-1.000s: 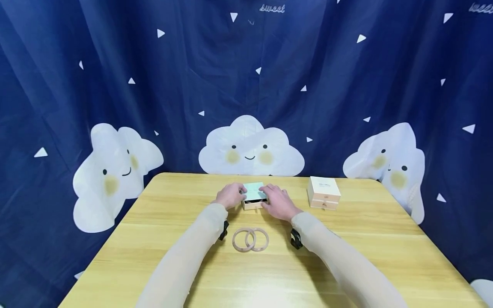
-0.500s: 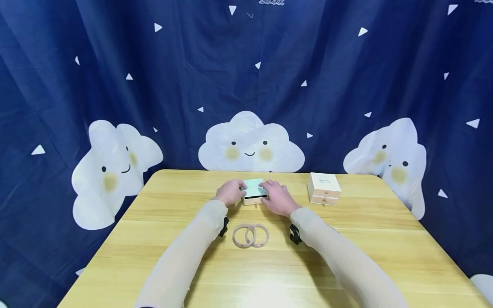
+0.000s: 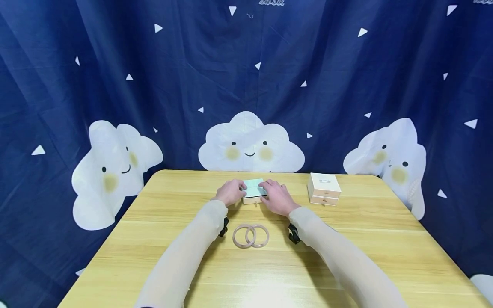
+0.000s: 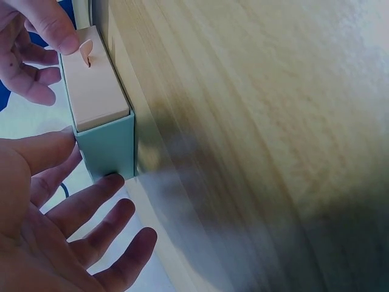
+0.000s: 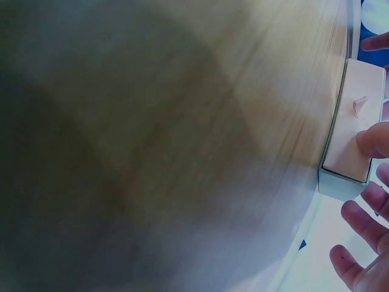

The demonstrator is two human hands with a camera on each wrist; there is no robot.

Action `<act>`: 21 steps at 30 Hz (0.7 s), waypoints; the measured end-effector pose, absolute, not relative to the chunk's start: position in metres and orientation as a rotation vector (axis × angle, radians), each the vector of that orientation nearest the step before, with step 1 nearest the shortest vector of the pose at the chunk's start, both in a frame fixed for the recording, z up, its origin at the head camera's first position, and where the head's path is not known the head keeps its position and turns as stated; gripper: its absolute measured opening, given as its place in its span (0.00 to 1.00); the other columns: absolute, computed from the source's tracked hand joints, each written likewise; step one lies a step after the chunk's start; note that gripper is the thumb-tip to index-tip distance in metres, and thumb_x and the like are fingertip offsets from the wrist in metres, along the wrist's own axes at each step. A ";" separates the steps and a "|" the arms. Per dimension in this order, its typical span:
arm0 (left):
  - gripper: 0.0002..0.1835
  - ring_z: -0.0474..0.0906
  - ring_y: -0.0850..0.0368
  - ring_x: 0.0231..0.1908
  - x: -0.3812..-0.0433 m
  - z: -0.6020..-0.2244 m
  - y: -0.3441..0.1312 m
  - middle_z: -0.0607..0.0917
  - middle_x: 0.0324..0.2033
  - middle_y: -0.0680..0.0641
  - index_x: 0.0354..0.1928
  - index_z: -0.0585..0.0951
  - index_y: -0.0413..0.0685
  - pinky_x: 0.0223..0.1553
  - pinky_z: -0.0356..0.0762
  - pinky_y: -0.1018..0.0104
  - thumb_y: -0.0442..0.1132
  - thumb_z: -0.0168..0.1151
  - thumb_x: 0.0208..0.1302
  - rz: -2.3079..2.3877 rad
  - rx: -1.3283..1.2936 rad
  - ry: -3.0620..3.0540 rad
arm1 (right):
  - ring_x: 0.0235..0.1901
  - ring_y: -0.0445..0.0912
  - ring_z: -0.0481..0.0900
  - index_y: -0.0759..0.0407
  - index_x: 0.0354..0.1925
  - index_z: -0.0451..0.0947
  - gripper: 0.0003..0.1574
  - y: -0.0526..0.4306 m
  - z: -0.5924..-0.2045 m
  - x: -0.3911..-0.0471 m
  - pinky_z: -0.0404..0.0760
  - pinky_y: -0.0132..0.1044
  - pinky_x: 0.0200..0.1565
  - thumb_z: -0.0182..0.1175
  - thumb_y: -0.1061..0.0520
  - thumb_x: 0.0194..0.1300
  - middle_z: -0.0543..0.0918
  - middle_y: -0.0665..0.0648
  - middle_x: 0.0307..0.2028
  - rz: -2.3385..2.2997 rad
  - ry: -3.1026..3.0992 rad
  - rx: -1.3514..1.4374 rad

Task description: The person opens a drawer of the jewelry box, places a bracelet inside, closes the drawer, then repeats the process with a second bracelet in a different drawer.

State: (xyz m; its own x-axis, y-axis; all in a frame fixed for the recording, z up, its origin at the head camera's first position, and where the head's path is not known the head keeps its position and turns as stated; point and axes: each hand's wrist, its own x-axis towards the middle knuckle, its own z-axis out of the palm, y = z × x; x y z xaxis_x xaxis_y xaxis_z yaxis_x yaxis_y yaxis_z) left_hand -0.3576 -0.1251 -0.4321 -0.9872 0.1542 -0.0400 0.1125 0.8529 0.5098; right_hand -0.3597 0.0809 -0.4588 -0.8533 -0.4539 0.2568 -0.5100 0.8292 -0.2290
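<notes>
A drawer gift box has a mint-green sleeve [image 3: 254, 188] and a pale pink drawer [image 4: 94, 91] with a small ribbon pull [image 4: 86, 53]. It sits near the table's far edge, between both hands. My left hand [image 3: 230, 192] pinches the sleeve's left end with thumb and forefinger, its other fingers spread. From the right, my right hand [image 3: 279, 199] presses its thumb [image 5: 374, 141] on the drawer front, with a finger over the sleeve's top. The drawer looks nearly flush with the sleeve. Nearer me lie two pinkish bangles, the left one [image 3: 243, 246] overlapping the right one [image 3: 268, 235].
A white-topped box [image 3: 324, 188] with a pale pink front stands farther right on the wooden table [image 3: 154, 239]. Behind the table's far edge hangs a dark blue curtain [image 3: 215, 55] with clouds and triangles. Each wrist wears a black device [image 3: 294, 233].
The pink drawer has slid back into its sleeve, and the dark gap above it has narrowed to a thin line. The hands hold nearly the same place. The head view has tilted slightly down.
</notes>
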 end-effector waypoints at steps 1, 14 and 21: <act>0.14 0.79 0.52 0.53 -0.358 -0.432 -0.125 0.85 0.53 0.49 0.55 0.84 0.54 0.57 0.75 0.47 0.44 0.64 0.69 0.806 0.210 2.946 | 0.57 0.53 0.76 0.53 0.65 0.74 0.29 0.081 -0.459 -0.360 0.75 0.51 0.51 0.65 0.50 0.68 0.79 0.54 0.57 0.427 -2.820 0.749; 0.13 0.79 0.53 0.48 -0.358 -0.432 -0.124 0.85 0.52 0.50 0.53 0.85 0.54 0.55 0.75 0.49 0.44 0.64 0.69 0.808 0.194 2.942 | 0.57 0.53 0.76 0.53 0.65 0.74 0.30 0.077 -0.456 -0.359 0.75 0.51 0.52 0.66 0.50 0.67 0.79 0.55 0.58 0.418 -2.839 0.713; 0.13 0.78 0.54 0.47 -0.357 -0.433 -0.123 0.85 0.53 0.50 0.54 0.85 0.54 0.53 0.75 0.50 0.44 0.64 0.69 0.815 0.195 2.941 | 0.57 0.53 0.76 0.53 0.64 0.75 0.30 0.076 -0.458 -0.360 0.75 0.51 0.52 0.66 0.51 0.67 0.78 0.55 0.58 0.424 -2.826 0.706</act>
State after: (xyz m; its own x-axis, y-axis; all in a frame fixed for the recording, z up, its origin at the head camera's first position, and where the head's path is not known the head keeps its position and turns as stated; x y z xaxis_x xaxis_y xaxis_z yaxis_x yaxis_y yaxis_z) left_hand -0.3572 -0.1235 -0.4333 -0.9884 0.1445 -0.0468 0.0998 0.8500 0.5172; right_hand -0.3598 0.0761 -0.4584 -0.8665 -0.4275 0.2575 -0.4843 0.8451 -0.2265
